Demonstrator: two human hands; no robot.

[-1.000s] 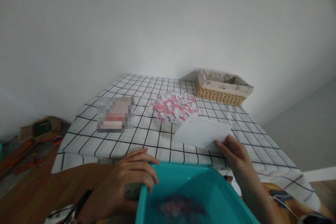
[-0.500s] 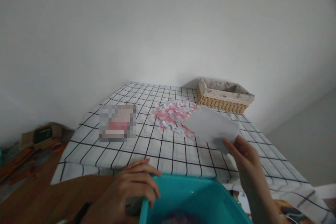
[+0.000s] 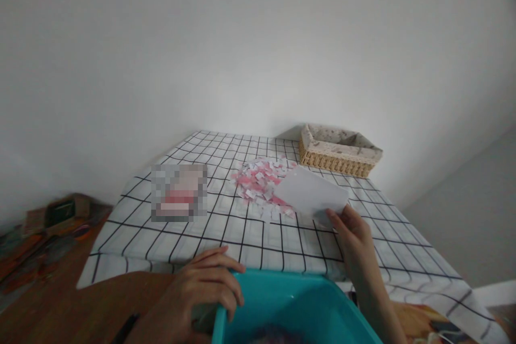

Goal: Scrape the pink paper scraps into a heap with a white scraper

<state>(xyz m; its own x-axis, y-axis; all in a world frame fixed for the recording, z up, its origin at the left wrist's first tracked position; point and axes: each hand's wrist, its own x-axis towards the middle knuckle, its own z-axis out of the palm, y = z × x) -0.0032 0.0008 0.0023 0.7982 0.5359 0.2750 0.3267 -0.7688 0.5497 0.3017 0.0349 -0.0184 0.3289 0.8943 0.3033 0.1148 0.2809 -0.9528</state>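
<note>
My right hand [image 3: 355, 231] reaches in over the near right part of the table, forearm slanting up from the bottom edge, thumb and fingers pinched together on the near right corner of a white card [image 3: 310, 191]. The card tilts over the table, its far left end at the right side of a heap of pink and white scraps [image 3: 260, 180]. My left hand [image 3: 209, 279] lies palm down, its fingers bent over the left corner of a teal bin [image 3: 282, 279] and clamped on the rim; I cannot tell where its thumb sits. A dark band [image 3: 126, 328] circles that wrist. The bin stands against the table's near edge, with something dark and blurred low inside. A white cloth [image 3: 234, 231] with black grid lines covers the table and hangs over the front. On it, left of the scraps, lies a pixelated patch [image 3: 179, 193] that I cannot make out; at the far right stands a wicker basket [image 3: 338, 164] with a patterned lining. Behind rises a plain pale wall [image 3: 242, 43]. Down to the left, on a brown floor [image 3: 80, 301], sit an open box [image 3: 66, 212] and blurred orange clutter.
</note>
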